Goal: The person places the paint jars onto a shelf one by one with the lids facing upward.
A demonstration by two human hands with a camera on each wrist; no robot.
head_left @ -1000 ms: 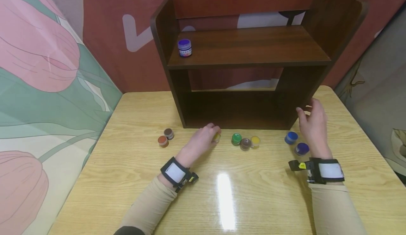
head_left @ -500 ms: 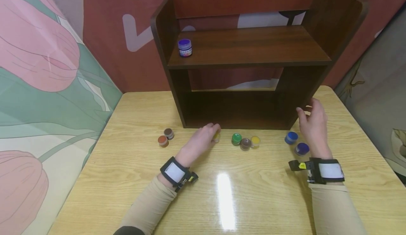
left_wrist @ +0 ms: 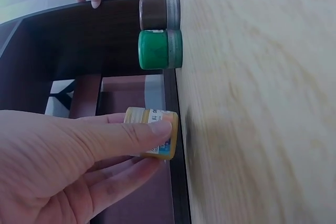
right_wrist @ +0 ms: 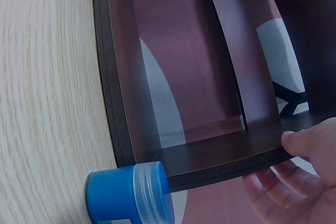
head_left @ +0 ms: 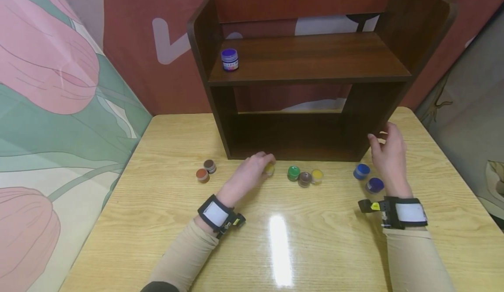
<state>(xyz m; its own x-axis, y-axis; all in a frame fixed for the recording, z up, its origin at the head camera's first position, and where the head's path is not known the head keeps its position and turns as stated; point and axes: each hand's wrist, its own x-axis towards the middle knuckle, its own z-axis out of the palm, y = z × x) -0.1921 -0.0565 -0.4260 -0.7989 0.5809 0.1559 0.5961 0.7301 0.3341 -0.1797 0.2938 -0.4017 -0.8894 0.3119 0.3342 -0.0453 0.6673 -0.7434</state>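
Note:
Between thumb and fingers, my left hand (head_left: 248, 176) pinches a small yellow paint jar (left_wrist: 152, 132), close over the table by the shelf's front edge. To its right in the head view stand a green paint jar (head_left: 293, 173), a brown jar (head_left: 305, 179) and another yellow jar (head_left: 316, 176). My right hand (head_left: 390, 156) holds the right side panel of the dark wooden shelf (right_wrist: 226, 167), thumb on the front edge and fingers on the outer side. Just below that hand are a blue jar (head_left: 361, 171) and a dark blue jar (head_left: 374, 185).
A purple jar (head_left: 230, 60) stands at the left end of the upper shelf board. On the table (head_left: 315, 239), left of my left hand, sit an orange-brown jar (head_left: 202, 175) and a dark brown jar (head_left: 210, 166). A patterned wall (head_left: 130, 64) rises behind the shelf.
My left hand and the yellow jar have shifted only very slightly, the wrist a touch to the left. My right hand stays at the shelf's side.

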